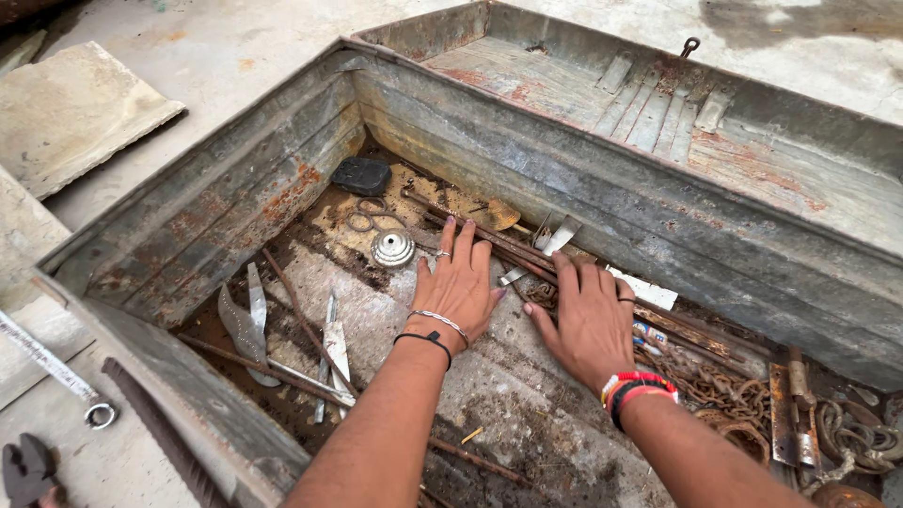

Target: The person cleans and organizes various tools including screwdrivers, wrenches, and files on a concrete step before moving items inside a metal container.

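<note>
Rusted grey metal trunk, lid open, standing on a concrete floor; contents listed from its left wall to its right end.

Left wall: flat silver metal blades lying on the trunk bottom.

Back left corner: dark flat block; rusty scissors beside it; a round ribbed silver metal cap just in front.

Middle: left hand, grip apart, fingers spread flat, palm down on the trunk bottom, fingertips touching long rusty iron rods along the back wall.

Right of middle: right hand, grip apart, palm down, fingers over the same rods.

Right end: a heap of rusty chain, then a rusted hinge.
</note>
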